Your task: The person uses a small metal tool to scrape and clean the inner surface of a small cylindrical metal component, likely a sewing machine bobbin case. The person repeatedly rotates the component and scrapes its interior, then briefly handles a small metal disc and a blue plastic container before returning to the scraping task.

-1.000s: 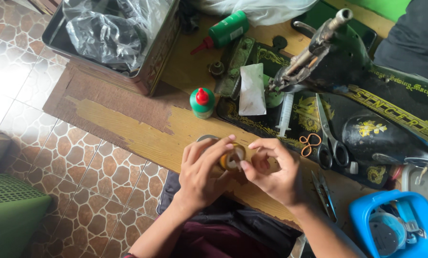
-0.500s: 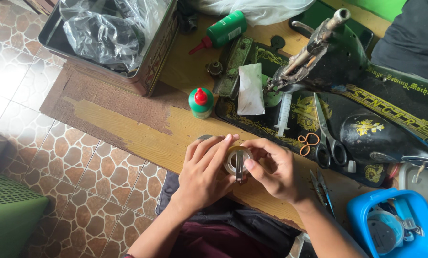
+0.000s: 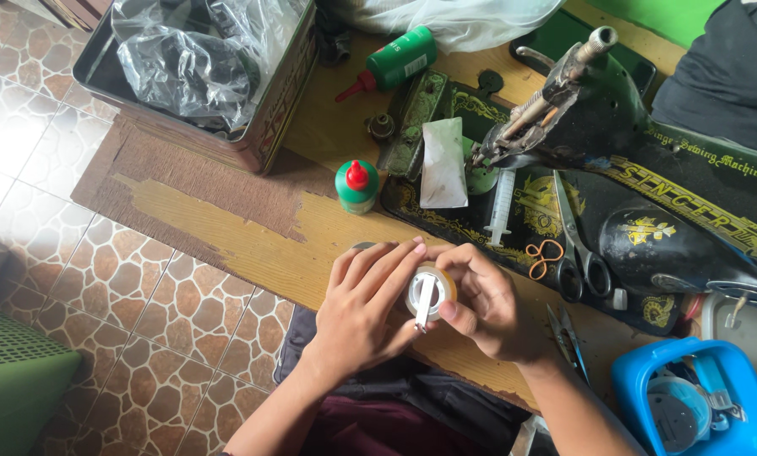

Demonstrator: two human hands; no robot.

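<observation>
Hands meet over the near edge of the worn wooden table (image 3: 226, 245), left hand (image 3: 363, 311) and right hand (image 3: 487, 304) both gripping a small clear tape roll (image 3: 430, 291), apparently freeing its end, which needs a steady peel.

Both hands on a small tape roll (image 3: 430, 291) at the near edge of the wooden surface (image 3: 226, 219): left hand (image 3: 363, 304) cups its side, right hand (image 3: 484, 300) pinches a white strip across its face. Green bottle with red cap (image 3: 356, 186) just behind, black sewing machine (image 3: 649, 203) at right, scissors (image 3: 577, 245) on its base
</observation>
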